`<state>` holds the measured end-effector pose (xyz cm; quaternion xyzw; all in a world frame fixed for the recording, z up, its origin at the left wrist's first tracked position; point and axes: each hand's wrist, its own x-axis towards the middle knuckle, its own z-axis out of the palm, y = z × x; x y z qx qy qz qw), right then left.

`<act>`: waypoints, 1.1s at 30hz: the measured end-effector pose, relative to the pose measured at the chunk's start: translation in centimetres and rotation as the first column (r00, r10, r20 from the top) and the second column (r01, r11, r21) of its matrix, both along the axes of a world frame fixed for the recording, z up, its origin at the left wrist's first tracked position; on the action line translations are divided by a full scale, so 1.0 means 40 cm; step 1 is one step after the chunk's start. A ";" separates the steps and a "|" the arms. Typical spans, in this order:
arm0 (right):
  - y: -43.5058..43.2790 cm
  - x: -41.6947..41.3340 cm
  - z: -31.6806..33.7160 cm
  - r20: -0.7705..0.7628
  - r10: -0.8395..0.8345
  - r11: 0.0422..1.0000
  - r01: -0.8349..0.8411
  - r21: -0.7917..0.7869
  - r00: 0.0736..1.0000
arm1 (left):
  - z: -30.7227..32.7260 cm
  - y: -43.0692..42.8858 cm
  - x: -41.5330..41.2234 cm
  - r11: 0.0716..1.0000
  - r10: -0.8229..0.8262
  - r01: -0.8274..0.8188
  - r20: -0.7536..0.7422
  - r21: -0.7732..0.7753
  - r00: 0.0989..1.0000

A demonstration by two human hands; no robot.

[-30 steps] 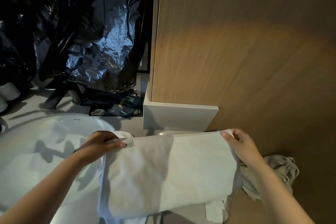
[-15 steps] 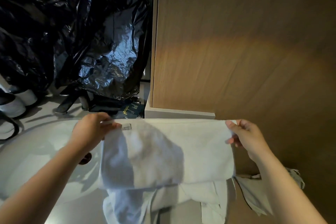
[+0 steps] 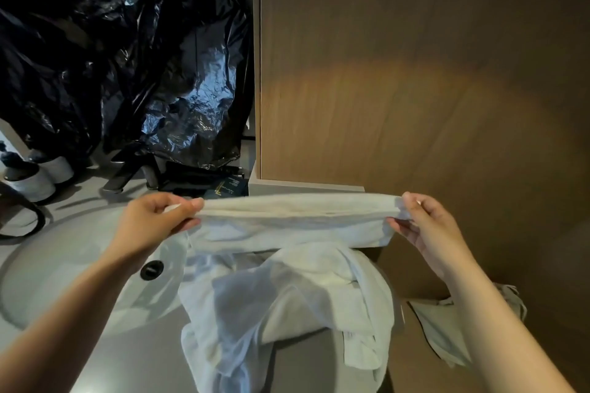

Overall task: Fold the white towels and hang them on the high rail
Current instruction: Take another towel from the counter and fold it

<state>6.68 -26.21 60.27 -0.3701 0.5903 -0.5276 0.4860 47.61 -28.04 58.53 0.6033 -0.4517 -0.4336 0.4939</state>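
Note:
A white towel [image 3: 297,220] is stretched level between my two hands above the counter, folded into a long narrow band. My left hand [image 3: 156,217] pinches its left end and my right hand [image 3: 424,223] pinches its right end. Below it a heap of more white towels [image 3: 287,306] lies crumpled on the counter's right part and hangs over the front edge. No rail is in view.
A white round basin [image 3: 64,265] with a dark drain [image 3: 152,269] sits at the left, a dark tap [image 3: 127,172] behind it. Black plastic sheeting [image 3: 127,57] covers the back wall. A wooden panel [image 3: 415,73] fills the right. A grey cloth [image 3: 447,329] lies at lower right.
Both hands have lifted the towel up off the heap and pulled it taut. Its hanging flap has shortened into a narrow band, and the crumpled towels underneath have come into view.

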 end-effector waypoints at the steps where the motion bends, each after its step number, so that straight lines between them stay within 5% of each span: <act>1: 0.014 0.000 -0.012 -0.001 -0.004 1.000 0.004 0.024 1.000 | -0.013 0.009 -0.001 0.998 -0.011 0.015 -0.076 0.057 0.997; 7: 0.062 0.006 -0.059 -0.028 -0.183 0.973 0.185 0.137 0.983 | -0.057 0.043 0.014 0.971 0.026 -0.007 -0.072 0.240 0.997; 28: 0.315 0.040 -0.382 -0.442 0.000 0.980 0.088 0.177 0.897 | -0.314 0.244 -0.025 0.938 -0.183 0.063 0.332 0.340 0.925; 33: 0.328 0.057 -0.403 -0.505 -0.167 0.939 0.293 0.181 0.847 | -0.284 0.227 -0.036 0.963 -0.249 0.107 0.659 0.248 0.710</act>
